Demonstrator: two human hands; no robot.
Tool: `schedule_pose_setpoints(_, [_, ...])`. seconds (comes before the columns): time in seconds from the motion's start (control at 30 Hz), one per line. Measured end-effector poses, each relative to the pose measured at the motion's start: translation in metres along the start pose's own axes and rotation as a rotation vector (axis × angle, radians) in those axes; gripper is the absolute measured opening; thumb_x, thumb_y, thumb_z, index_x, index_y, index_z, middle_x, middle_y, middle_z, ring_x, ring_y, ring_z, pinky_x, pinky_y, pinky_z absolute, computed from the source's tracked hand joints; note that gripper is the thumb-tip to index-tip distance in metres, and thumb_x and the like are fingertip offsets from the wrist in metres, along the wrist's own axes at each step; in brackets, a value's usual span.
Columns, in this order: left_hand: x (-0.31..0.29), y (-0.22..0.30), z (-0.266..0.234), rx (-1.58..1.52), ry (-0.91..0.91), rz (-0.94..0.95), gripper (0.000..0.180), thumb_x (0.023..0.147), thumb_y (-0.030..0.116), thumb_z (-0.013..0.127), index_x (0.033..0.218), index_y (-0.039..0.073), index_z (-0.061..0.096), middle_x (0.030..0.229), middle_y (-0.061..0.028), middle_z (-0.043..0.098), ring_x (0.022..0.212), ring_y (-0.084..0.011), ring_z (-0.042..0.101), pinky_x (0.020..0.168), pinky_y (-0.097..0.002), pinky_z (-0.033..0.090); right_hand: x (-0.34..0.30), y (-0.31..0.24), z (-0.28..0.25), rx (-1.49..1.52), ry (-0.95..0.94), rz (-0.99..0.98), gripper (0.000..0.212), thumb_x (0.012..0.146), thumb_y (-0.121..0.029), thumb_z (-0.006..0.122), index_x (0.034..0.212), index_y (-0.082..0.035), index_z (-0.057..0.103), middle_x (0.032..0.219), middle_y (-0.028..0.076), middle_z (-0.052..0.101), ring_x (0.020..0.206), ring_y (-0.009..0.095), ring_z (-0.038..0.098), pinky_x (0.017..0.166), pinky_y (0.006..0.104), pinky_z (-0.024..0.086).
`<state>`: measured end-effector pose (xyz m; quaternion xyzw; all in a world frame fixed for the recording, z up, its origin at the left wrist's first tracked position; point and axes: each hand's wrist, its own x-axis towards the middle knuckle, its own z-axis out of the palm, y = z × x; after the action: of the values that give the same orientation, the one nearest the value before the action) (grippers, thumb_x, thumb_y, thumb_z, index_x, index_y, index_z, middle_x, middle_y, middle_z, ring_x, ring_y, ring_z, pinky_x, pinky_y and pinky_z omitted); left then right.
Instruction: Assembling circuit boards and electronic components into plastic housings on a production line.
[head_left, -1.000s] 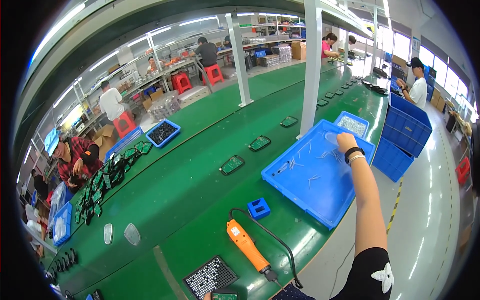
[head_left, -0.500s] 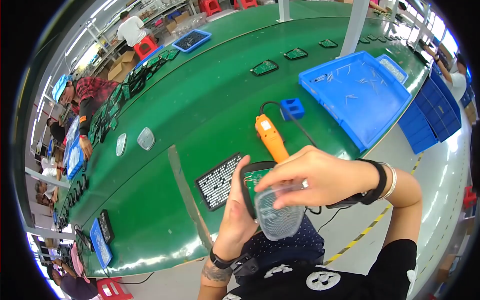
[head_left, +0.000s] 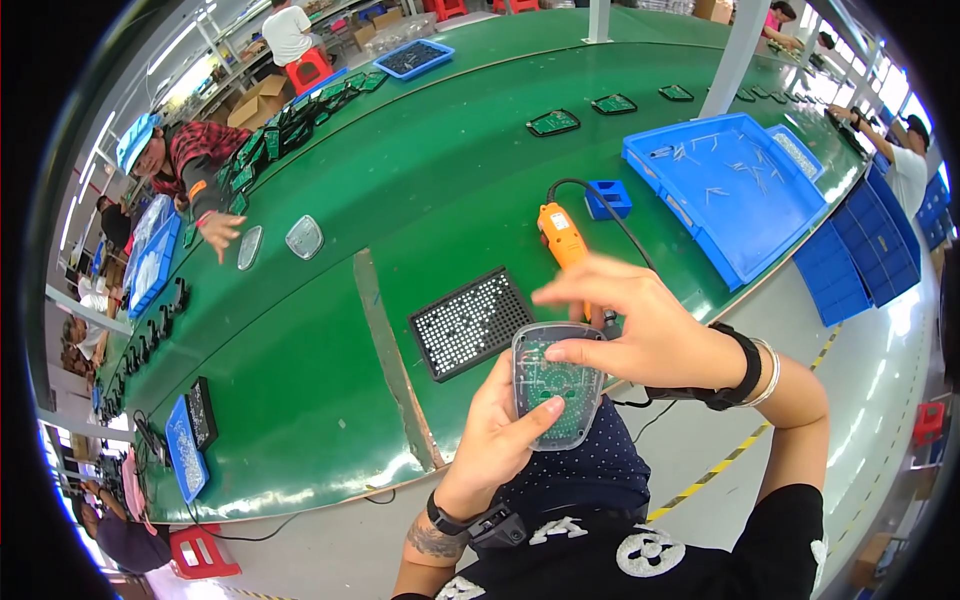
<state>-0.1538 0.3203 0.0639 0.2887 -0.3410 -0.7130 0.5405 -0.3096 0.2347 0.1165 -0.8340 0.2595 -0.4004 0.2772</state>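
My left hand [head_left: 490, 430] grips a rounded circuit-board unit with a clear plastic cover [head_left: 560, 415] lying over its green board. The left thumb presses on the cover's lower part; the other left fingers are mostly behind the unit. My right hand [head_left: 650, 335] rests its thumb on the upper part of the cover, with its other fingers stretched out above the top edge, slightly blurred. Just beyond the hands lies an orange electric screwdriver [head_left: 562, 235], its lower end partly hidden by the right hand. Left of it sits a black perforated tray [head_left: 428, 350] holding many small pale pieces.
Two clear covers [head_left: 305, 238] lie farther left on the green table [head_left: 300, 350]. A blue block [head_left: 608, 200] and a large blue tray [head_left: 700, 215] with clear strips are at right. Circuit boards [head_left: 553, 122] line the far side. A co-worker's hand [head_left: 218, 232] reaches in at left.
The clear cover, tilted in my right hand before, now lies over the circuit board in my left hand. My right fingers have spread, and the co-worker's hand has moved toward the loose covers.
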Motion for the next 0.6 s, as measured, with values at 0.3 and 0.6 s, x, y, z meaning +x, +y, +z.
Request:
schedule_pose_setpoints(0.3, [-0.014, 0.002, 0.005, 0.622, 0.101, 0.104, 0.030, 0.085, 0.002, 0.055, 0.112, -0.003, 0.043, 0.099, -0.0096, 0.060, 0.091, -0.0128, 0.058, 0.077, -0.0254, 0.046, -0.018, 0.011, 0.008, 0.366, -0.249, 0.456, 0.019, 0.074, -0.007, 0.071, 0.088, 0.005, 0.063, 0.075, 0.007, 0.063, 0.063, 0.006, 0.056, 0.054, 0.0207, 0.046])
schedule_pose_setpoints(0.6, [-0.021, 0.002, -0.007, 0.700, 0.076, -0.054, 0.016, 0.085, 0.007, 0.058, 0.092, -0.004, 0.049, 0.075, -0.0149, 0.064, 0.064, -0.0137, 0.063, 0.057, -0.0248, 0.049, -0.034, 0.031, 0.013, 0.637, 0.008, 0.514, 0.018, 0.076, -0.005, 0.069, 0.091, 0.003, 0.062, 0.070, 0.003, 0.062, 0.059, 0.005, 0.054, 0.051, 0.0204, 0.045])
